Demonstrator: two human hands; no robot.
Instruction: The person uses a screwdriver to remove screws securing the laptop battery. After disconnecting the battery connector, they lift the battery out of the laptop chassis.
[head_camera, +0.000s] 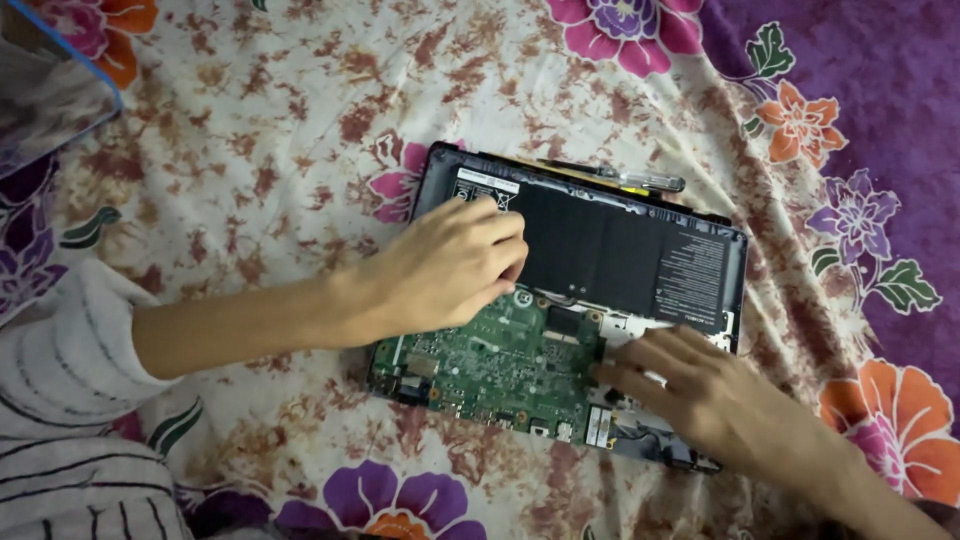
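An opened laptop base (700, 235) lies on a flowered bedsheet, its insides facing up. A flat black battery (620, 255) fills its far half, and a green circuit board (490, 365) fills the near left part. My left hand (445, 265) rests on the battery's left end, fingers curled at the seam between battery and board. My right hand (690, 385) lies flat on the near right part, fingertips touching the board's right edge. Neither hand visibly holds a tool.
A pen-like tool with a clear barrel (625, 178) lies along the laptop's far edge. A clear plastic box with a blue rim (50, 95) sits at the far left. The bedsheet (250, 150) has purple, pink and orange flowers. My striped sleeve (70, 400) is at lower left.
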